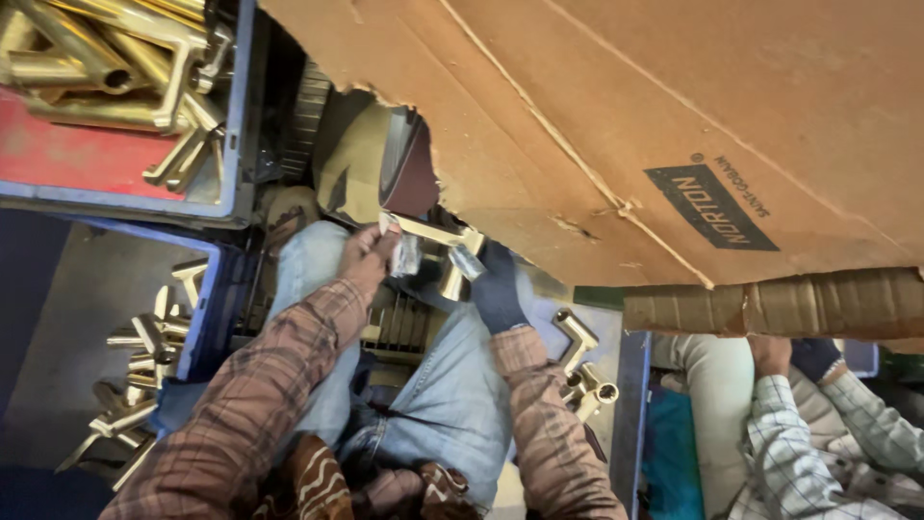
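My left hand and my right hand, which wears a dark glove, both grip a brass T-shaped fitting with taped fingertips. The fitting is pressed up against a brown abrasive belt on a wheel just above my knees. My sleeves are brown plaid and I am seated in blue jeans.
A blue crate at upper left holds several brass fittings. A second blue bin at left holds more brass pieces. Loose brass fittings lie to my right. A torn cardboard sheet hangs overhead. Another person's hand and checked sleeve are at lower right.
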